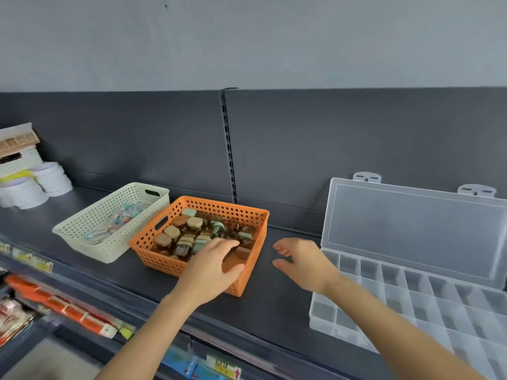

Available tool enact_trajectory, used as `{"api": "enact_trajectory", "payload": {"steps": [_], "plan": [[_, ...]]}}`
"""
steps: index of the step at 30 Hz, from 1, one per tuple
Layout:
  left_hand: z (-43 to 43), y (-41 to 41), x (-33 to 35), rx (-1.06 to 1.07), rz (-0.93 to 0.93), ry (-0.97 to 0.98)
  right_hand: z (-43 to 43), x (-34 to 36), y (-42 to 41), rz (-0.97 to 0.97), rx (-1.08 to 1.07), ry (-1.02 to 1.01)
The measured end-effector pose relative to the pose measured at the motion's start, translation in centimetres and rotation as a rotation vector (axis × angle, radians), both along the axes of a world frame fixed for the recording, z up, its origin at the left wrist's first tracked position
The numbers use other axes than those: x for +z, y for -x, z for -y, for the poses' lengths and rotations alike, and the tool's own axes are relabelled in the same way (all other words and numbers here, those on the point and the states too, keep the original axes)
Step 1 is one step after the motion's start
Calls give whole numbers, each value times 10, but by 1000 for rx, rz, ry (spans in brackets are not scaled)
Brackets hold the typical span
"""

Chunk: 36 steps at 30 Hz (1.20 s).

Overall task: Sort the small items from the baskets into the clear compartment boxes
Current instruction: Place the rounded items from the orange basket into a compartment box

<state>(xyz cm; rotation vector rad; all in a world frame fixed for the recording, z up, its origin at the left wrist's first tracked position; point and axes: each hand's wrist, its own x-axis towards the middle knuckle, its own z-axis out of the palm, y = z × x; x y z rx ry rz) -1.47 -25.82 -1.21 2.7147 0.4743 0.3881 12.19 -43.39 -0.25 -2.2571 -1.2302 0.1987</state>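
Two bare forearms rise from the bottom edge of the head camera's single view, reaching over a dark shelf [274,308].

The left hand [211,267], at centre frame, reaches into an orange basket [233,209]. Its fingers are stretched flat over a heap of small jars [192,229] with tan, brown and green lids, and its thumb is held apart near the basket's front rim. It grips nothing that I can see.

The right hand [301,261], just right of the basket, hovers above the shelf with its fingers loosely curled and spread, and it is empty.

Left of centre, a cream basket [82,234] touches the orange one and holds small pastel items [129,215], too blurred to name.

At the right edge lies one clear compartment box [397,305] with its lid [411,229] propped open. Every compartment I can make out looks empty.

By my reckoning the sorting has barely begun: both baskets are full, nothing sits in the box, and the first jar has yet to be lifted.
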Motion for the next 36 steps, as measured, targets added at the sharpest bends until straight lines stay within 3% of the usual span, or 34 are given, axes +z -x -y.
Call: {"api": "enact_trajectory", "payload": {"steps": [12, 18, 22, 25, 30, 36], "plan": [[-71, -5, -8, 198, -47, 60, -66, -2, -22, 31, 53, -59], [-92, -28, -18, 185, -294, 97, -82, -4, -27, 60, 9, -38], [-96, -43, -15, 140, -433, -43, -100, -2, -30, 66, -69, -62], [-104, -48, -11, 49, -426, -29, -118, -8, -30, 72, -98, -1], [-134, -46, -7, 2, -334, 172, -150, -20, -31, 150, -47, 174], [-162, -43, -5, -85, -206, 200, -172, -30, -26, 254, 8, 405]]}}
